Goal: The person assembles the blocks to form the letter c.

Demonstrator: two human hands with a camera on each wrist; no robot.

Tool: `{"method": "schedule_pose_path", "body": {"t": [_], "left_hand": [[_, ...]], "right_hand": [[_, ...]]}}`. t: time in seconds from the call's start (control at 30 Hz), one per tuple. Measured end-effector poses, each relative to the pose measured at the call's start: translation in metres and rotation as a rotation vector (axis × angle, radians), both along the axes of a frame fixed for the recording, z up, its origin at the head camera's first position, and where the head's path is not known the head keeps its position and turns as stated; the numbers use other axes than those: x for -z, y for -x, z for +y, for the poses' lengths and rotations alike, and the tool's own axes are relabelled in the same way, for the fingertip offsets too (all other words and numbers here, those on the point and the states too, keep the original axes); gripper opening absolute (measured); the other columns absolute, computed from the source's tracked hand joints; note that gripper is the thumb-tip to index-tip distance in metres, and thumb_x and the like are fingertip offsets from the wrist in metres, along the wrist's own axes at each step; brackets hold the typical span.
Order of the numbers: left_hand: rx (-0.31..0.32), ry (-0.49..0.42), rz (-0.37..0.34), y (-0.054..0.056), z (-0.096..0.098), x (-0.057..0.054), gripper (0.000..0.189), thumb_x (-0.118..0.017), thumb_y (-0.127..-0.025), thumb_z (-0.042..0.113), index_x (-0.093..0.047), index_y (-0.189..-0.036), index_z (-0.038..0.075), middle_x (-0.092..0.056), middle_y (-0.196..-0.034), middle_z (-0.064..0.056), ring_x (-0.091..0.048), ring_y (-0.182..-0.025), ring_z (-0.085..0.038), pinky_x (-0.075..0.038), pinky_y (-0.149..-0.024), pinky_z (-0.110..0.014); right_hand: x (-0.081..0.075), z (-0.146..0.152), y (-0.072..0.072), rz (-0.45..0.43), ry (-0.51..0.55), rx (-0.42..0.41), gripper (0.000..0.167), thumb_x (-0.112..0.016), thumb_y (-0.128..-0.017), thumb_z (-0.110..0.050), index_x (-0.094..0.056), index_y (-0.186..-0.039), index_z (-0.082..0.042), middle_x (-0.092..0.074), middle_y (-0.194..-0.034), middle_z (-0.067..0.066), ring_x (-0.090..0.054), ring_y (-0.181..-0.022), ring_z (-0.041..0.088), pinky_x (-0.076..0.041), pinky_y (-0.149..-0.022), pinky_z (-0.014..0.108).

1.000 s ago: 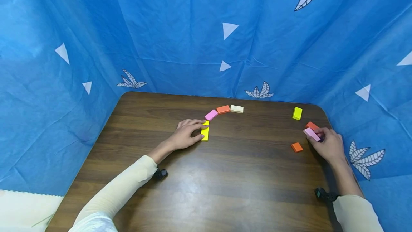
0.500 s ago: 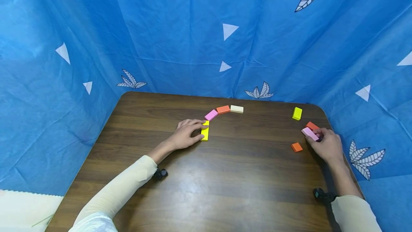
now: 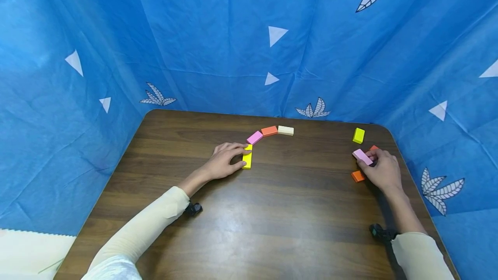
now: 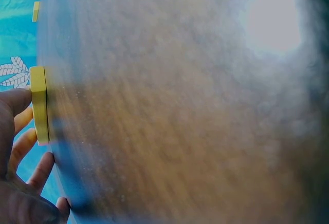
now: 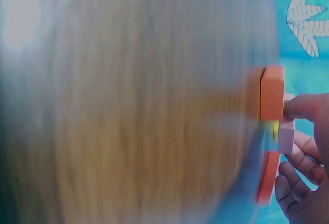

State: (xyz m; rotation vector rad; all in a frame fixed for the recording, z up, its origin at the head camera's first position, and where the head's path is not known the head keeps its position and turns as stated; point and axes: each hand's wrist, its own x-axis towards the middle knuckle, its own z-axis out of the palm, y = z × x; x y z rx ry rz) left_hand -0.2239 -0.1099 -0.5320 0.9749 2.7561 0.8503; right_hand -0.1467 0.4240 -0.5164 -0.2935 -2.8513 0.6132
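My left hand (image 3: 223,161) pinches a yellow block (image 3: 248,159) on the table between thumb and fingers; the left wrist view shows the thumb on one end of that yellow block (image 4: 39,106). Its far end meets a pink block (image 3: 254,137), which leads into a red-orange block (image 3: 269,131) and a cream block (image 3: 285,130), forming a curve. At the right, my right hand (image 3: 385,172) pinches another pink block (image 3: 361,157) above the table. Near it lie an orange block (image 3: 358,176) and a red-orange block (image 3: 374,147), partly hidden by the fingers.
A second yellow block (image 3: 359,135) stands near the back right corner of the brown wooden table (image 3: 241,228). Blue patterned cloth (image 3: 218,46) hangs behind the table and along both sides.
My right hand has moved left with the pink block, away from the red-orange block and closer to the orange one. The left hand stays on its yellow block.
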Motion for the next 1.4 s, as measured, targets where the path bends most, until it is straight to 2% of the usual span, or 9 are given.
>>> {"method": "schedule_pose_path", "body": {"t": [0.17,0.33,0.5,0.83,1.1,1.4], "left_hand": [[-0.001,0.002,0.002,0.000,0.000,0.001,0.045,-0.069,-0.106,0.037,-0.065,-0.150,0.028,-0.056,-0.163,0.001,-0.051,-0.146,-0.030,-0.028,-0.122,-0.067],[-0.002,0.001,0.003,0.001,0.001,0.003,0.044,-0.069,-0.106,0.037,-0.065,-0.150,0.028,-0.055,-0.164,0.002,-0.050,-0.148,-0.030,-0.028,-0.122,-0.067],[-0.001,-0.004,0.001,0.001,0.002,0.003,0.044,-0.069,-0.106,0.036,-0.066,-0.149,0.027,-0.055,-0.164,0.002,-0.049,-0.149,-0.030,-0.026,-0.123,-0.067],[-0.005,0.005,0.011,-0.001,0.001,0.003,0.045,-0.070,-0.106,0.037,-0.065,-0.150,0.027,-0.055,-0.164,0.002,-0.051,-0.147,-0.030,-0.027,-0.123,-0.067],[-0.001,0.007,0.019,0.000,0.003,0.003,0.045,-0.069,-0.106,0.037,-0.065,-0.150,0.028,-0.055,-0.163,0.002,-0.051,-0.145,-0.029,-0.028,-0.123,-0.066],[-0.003,0.012,0.017,-0.002,0.002,0.002,0.045,-0.069,-0.106,0.037,-0.065,-0.150,0.027,-0.055,-0.164,0.002,-0.051,-0.146,-0.031,-0.028,-0.123,-0.068]], "right_hand": [[0.000,-0.013,0.003,0.019,0.007,-0.036,0.038,-0.079,-0.094,-0.026,-0.068,-0.115,0.004,-0.066,-0.103,0.026,-0.053,-0.094,0.038,-0.036,-0.085,0.050],[-0.001,-0.025,0.005,0.004,0.010,-0.045,0.041,-0.080,-0.094,-0.027,-0.068,-0.118,0.003,-0.066,-0.105,0.025,-0.054,-0.091,0.035,-0.037,-0.075,0.041],[-0.001,-0.036,0.005,0.006,0.012,-0.058,0.041,-0.080,-0.094,-0.029,-0.067,-0.117,0.002,-0.066,-0.103,0.023,-0.051,-0.093,0.035,-0.035,-0.075,0.038],[0.004,-0.063,0.008,0.023,-0.037,-0.134,0.041,-0.081,-0.092,-0.030,-0.066,-0.114,0.001,-0.068,-0.105,0.024,-0.052,-0.100,0.042,-0.032,-0.085,0.055],[0.003,-0.084,0.009,0.030,-0.043,-0.179,0.038,-0.081,-0.091,-0.029,-0.066,-0.112,-0.001,-0.067,-0.101,0.019,-0.052,-0.097,0.037,-0.033,-0.083,0.051],[0.000,-0.113,0.003,0.034,-0.021,-0.195,0.035,-0.081,-0.089,-0.029,-0.067,-0.109,-0.004,-0.067,-0.100,0.016,-0.052,-0.096,0.036,-0.033,-0.090,0.060]]}}
